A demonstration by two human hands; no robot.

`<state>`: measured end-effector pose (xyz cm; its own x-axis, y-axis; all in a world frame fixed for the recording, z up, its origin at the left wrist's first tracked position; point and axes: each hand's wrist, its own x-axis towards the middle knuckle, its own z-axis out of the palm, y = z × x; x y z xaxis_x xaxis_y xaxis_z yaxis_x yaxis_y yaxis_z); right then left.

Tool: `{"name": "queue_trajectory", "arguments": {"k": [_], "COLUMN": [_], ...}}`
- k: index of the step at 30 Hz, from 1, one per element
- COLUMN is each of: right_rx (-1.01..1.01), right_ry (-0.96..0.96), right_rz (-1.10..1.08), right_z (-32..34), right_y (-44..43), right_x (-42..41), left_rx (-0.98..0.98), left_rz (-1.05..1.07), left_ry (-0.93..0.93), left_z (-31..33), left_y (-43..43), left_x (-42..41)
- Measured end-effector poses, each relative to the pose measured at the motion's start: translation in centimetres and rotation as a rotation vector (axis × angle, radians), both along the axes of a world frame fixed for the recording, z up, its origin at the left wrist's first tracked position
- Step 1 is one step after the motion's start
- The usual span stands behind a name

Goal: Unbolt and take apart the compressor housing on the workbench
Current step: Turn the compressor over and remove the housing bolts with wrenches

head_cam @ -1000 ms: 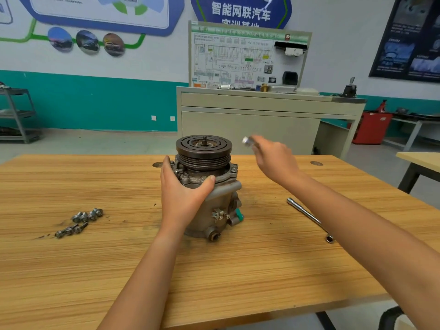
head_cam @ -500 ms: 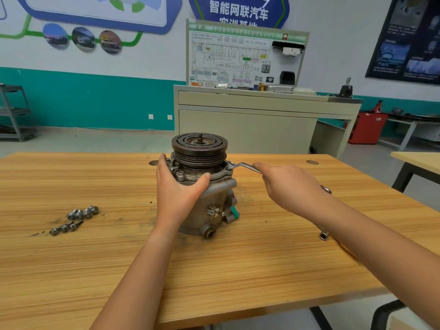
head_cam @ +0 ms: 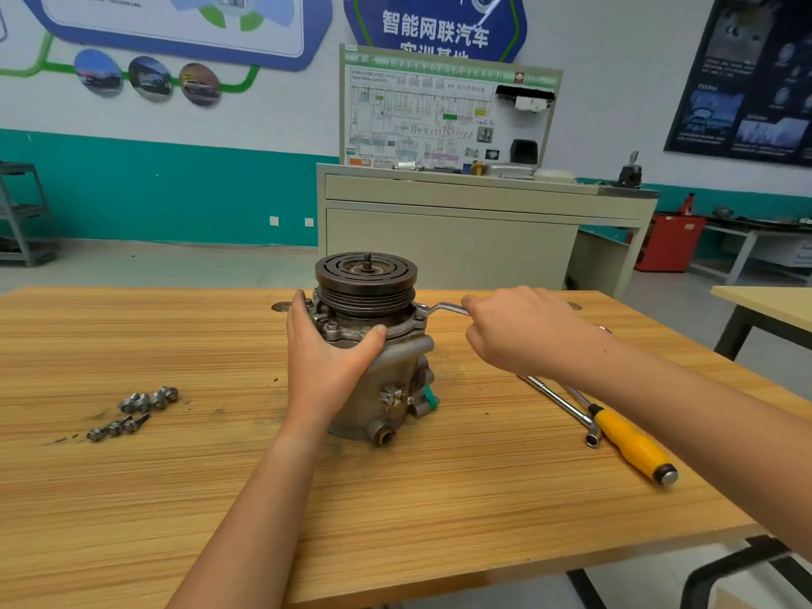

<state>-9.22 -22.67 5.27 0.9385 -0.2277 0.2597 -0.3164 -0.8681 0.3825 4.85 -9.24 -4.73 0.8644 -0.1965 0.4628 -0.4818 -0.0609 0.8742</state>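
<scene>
At bench [head_cam: 132,520] left, loose bolts [head_cam: 145,410] are lying. Mid-bench the compressor [head_cam: 386,389] is standing upright; the left hand [head_cam: 327,367] is gripping it, thumb spread across the front, fingers going round the back. On the wall behind, a blue sign [head_cam: 435,30] is reading "智能网联汽车". The wrench [head_cam: 444,307] is sitting w/ its ring end on the flange; the right hand [head_cam: 523,331] is gripping its handle. At right, a socket bar [head_cam: 567,410] & a yellow-handled screwdriver [head_cam: 632,441] are lying.
</scene>
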Motion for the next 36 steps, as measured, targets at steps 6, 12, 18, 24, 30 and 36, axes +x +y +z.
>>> {"name": "queue_trajectory", "arguments": {"k": [6,12,18,24,30,36], "right_rx": [-0.014,-0.059,-0.037,-0.114,-0.097,-0.061], "right_ry": [0.009,0.006,0.046,0.086,0.09,0.096], "right_rz": [-0.017,0.008,-0.021,-0.003,0.007,0.06], "right_z": [-0.1,-0.6,-0.6,0.6,0.3,0.4], "right_y": [-1.6,-1.1,-0.2,-0.2,0.8,-0.9], "right_x": [0.6,0.4,0.4,0.6,0.5,0.5], "left_rx": [0.008,0.013,0.022,0.008,0.002,0.011], "left_rz": [-0.006,0.0,0.001,-0.002,0.003,-0.001], "left_ry": [-0.003,-0.006,-0.001,-0.001,-0.007,-0.007], "left_z": [0.1,0.1,0.1,0.0,-0.1,0.0], "left_y": [0.1,0.1,0.0,0.0,0.0,0.1], "left_x": [0.0,0.0,0.0,0.1,0.1,0.0]}}
